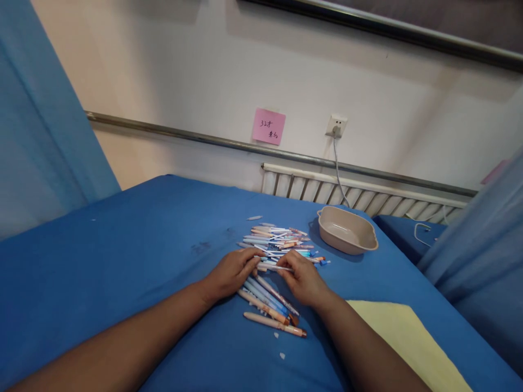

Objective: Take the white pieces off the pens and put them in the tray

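Note:
Between my hands lies a slim pale pen [267,266], held roughly level over the blue cloth. My left hand [233,273] is closed at its left end, fingers bent over it. With thumb and fingertips pinched, my right hand [304,280] grips a thin white pen refill at the right end; my fingers partly hide where the two meet. Just beyond my hands is a loose pile of pens [261,234] mixed with thin white sticks [280,236]. Nearer to me, several pastel pens [265,296] lie side by side, and a peach pen [274,324] rests in front of them.
A beige plastic basin [347,231] stands beyond the pile to the right. Yellow paper [402,332] lies under my right forearm. Small white bits [281,355] are on the blue cloth [122,261]. Behind the table are a radiator [310,188] and a plugged-in cable [339,169].

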A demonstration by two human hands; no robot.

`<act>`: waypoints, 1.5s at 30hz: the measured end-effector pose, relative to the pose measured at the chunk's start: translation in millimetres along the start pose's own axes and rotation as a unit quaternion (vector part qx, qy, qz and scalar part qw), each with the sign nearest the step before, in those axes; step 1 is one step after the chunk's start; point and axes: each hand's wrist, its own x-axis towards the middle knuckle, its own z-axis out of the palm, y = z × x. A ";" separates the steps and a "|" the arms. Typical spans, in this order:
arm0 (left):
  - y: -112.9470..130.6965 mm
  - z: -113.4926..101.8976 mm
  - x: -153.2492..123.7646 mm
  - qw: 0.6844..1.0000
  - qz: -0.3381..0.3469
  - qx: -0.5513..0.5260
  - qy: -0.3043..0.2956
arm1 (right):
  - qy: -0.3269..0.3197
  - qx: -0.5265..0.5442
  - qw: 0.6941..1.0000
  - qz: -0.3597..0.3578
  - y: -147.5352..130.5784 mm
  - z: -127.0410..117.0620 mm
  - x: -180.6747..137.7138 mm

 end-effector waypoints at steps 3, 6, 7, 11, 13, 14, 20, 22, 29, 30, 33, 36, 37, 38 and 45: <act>-0.7 0.0 0.5 1.000 -0.008 -0.002 0.023 | -0.005 -0.003 1.000 -0.002 0.5 -0.1 0.1; -1.0 -0.5 0.4 0.998 0.034 0.001 0.051 | 0.000 -0.006 1.000 0.003 0.9 -0.2 0.2; -1.2 -0.5 0.4 0.998 0.036 0.001 0.048 | 0.001 -0.004 1.000 0.004 0.9 -0.3 0.2; -2.1 -0.3 0.4 0.999 -0.027 -0.018 0.021 | -0.009 0.002 1.000 0.001 -0.3 -0.3 0.2; -2.1 -0.4 0.2 0.999 -0.031 -0.023 0.036 | -0.010 -0.002 1.000 0.000 -0.7 -0.1 0.1; -1.7 -0.4 0.0 0.999 -0.015 -0.020 0.045 | -0.007 -0.003 1.000 0.001 -0.7 0.1 0.2; 1.3 -0.2 -0.1 0.999 0.014 0.007 0.028 | 0.004 0.001 1.000 0.005 -0.3 0.6 0.9; 1.8 -0.6 0.6 1.000 -0.022 -0.002 -0.005 | 0.000 0.003 1.000 0.001 -0.2 0.8 0.8; 3.1 -3.2 -0.6 0.998 0.028 -0.020 0.059 | 0.011 0.000 1.000 0.002 1.4 1.5 -0.3; 3.0 -3.0 -1.0 0.997 0.040 -0.018 0.056 | 0.011 0.001 1.000 0.001 1.4 1.4 -0.2; 0.7 -1.8 -1.6 0.999 0.004 -0.022 0.045 | 0.016 0.006 1.000 -0.001 1.8 1.0 0.4; -4.0 -0.6 -0.8 0.997 -0.052 -0.041 0.030 | 0.019 0.007 1.000 0.004 3.0 0.7 0.9; -5.6 -0.2 -0.3 0.997 -0.060 -0.044 0.026 | 0.017 0.004 1.000 0.005 3.6 0.5 1.0; -7.2 0.2 0.3 0.997 -0.062 -0.042 0.028 | 0.015 0.000 1.000 0.006 4.4 0.2 1.0; -16.3 1.8 2.7 0.993 -0.061 0.011 0.103 | -0.015 -0.072 0.997 0.035 15.8 -10.7 -0.1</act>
